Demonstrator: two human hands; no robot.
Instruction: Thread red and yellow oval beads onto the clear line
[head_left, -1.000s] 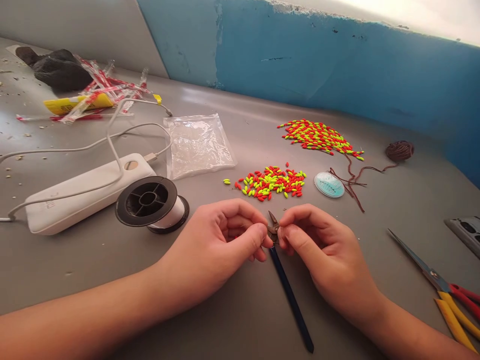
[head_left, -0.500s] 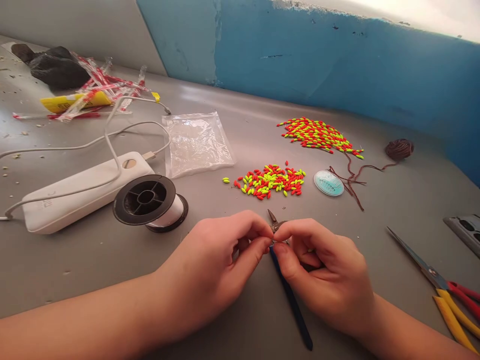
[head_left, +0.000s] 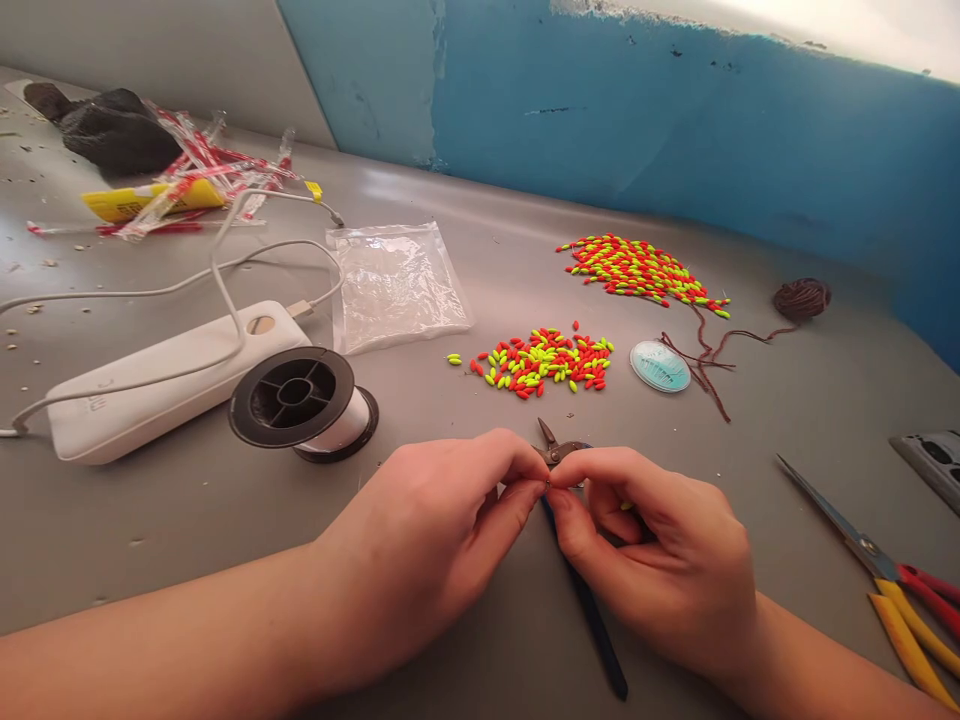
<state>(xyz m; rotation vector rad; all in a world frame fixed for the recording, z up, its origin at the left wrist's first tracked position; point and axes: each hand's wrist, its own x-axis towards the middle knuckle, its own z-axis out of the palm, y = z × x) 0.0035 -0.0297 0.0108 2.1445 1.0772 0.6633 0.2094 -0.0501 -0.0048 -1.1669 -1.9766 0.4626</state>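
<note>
1. Tiny item (head_left: pixel 548 485): between meeting fingertips; unidentifiable.
2. Left hand (head_left: pixel 442 540), right hand (head_left: pixel 667 560): pinched closed on it; yellow-green bead (head_left: pixel 625 506) within right hand's curl.
3. Pinches, previously apart, now meet: both work one point.

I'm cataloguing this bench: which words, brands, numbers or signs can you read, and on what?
No text can be read with certainty.
Yellow wrapper: dark print, too blurred to read.
White device: faint marking near its left end, unreadable.
Yellow cable tag: too small to tell whether it has print.
</note>
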